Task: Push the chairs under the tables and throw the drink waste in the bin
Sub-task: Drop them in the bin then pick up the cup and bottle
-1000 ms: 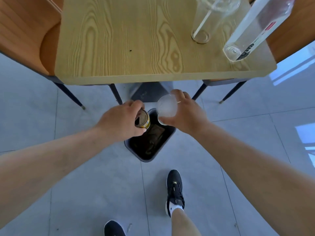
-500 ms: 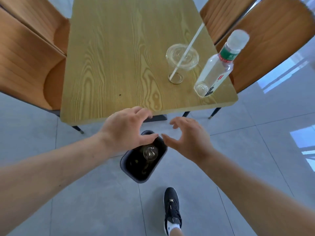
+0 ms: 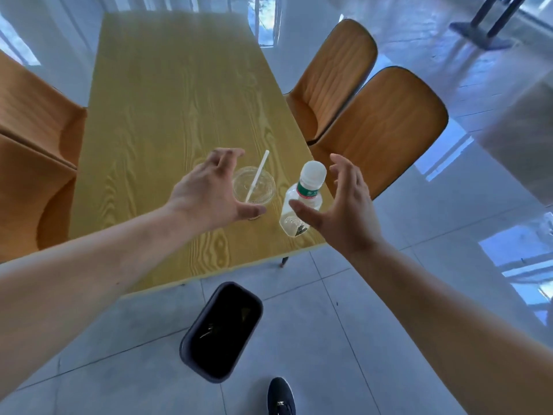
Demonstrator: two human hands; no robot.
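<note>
A clear plastic cup (image 3: 255, 187) with a lid and white straw stands near the front right corner of the yellow wooden table (image 3: 167, 121). Beside it on the right stands a clear plastic bottle (image 3: 302, 202) with a white cap and green label. My left hand (image 3: 209, 193) is open, fingers spread around the cup's left side, not gripping it. My right hand (image 3: 344, 205) is open just right of the bottle, thumb in front of its base. A dark bin (image 3: 221, 330) stands on the floor below the table's front edge, with dim waste inside.
Two orange chairs (image 3: 377, 130) stand at the table's right side, and two more orange chairs (image 3: 33, 151) at its left, all tucked close. My dark shoe (image 3: 280, 396) is just behind the bin. Grey tiled floor spreads to the right; a dark table base (image 3: 481, 31) is far right.
A second ago my hands held a can and a clear cup over the bin; they dropped them in. Both hands then rose, empty, to the cup and bottle on the table.
</note>
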